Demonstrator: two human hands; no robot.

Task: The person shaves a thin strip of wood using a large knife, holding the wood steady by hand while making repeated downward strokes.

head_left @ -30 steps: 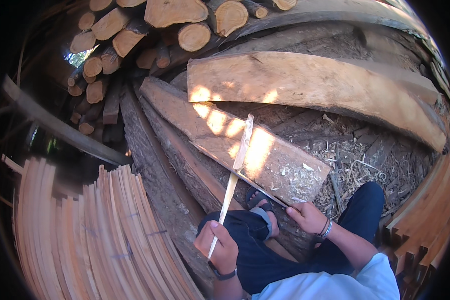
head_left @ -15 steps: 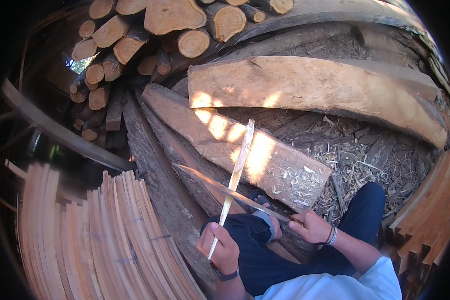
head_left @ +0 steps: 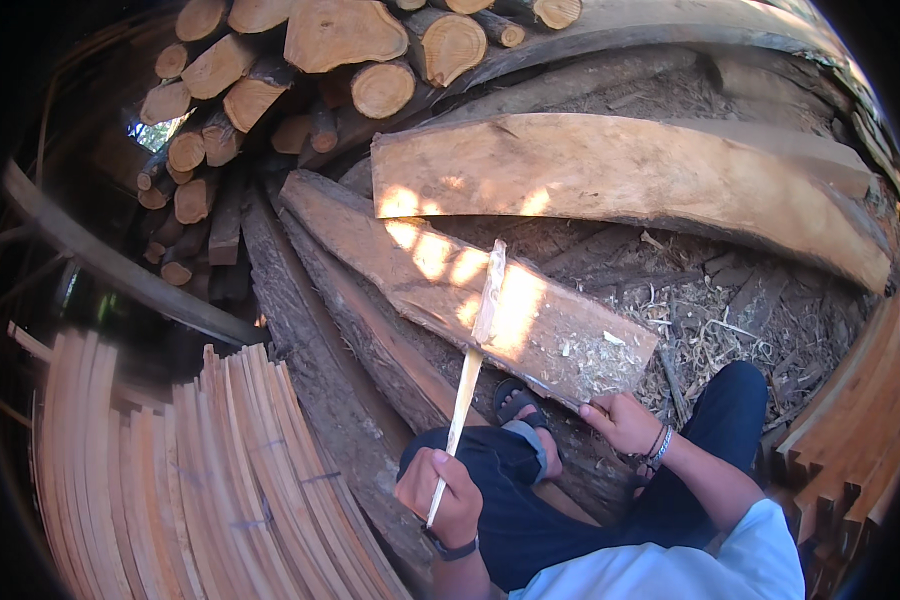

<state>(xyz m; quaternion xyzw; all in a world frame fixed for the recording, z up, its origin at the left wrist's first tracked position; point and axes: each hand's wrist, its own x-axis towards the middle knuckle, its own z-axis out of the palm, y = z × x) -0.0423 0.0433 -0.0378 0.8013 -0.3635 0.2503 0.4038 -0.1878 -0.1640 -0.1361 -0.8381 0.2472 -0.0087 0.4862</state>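
Observation:
My left hand (head_left: pixel 440 498) is closed around the lower end of a pale wooden stick (head_left: pixel 462 408). The stick slants up and away, its far end over a sunlit plank (head_left: pixel 595 345). In my closed right hand (head_left: pixel 622 423) is the handle of a long knife (head_left: pixel 562 398). Its blade shows almost edge-on as a thin dark line. It runs up and left from the hand towards the middle of the stick; whether it touches the wood I cannot tell. The stick looks paler below that point than above it.
A stack of thin wooden strips (head_left: pixel 220 450) stands at left. Cut logs (head_left: pixel 382 90) are piled at the far left. A thick curved slab (head_left: pixel 610 165) lies beyond the plank. Shavings (head_left: pixel 710 325) cover the ground at right, near stacked boards (head_left: pixel 850 440). A sandalled foot (head_left: pixel 530 415) is below the plank.
The knife blade has turned from showing its flat side across the stick to nearly edge-on. My right hand has shifted slightly up. My left hand and the stick stay almost in place.

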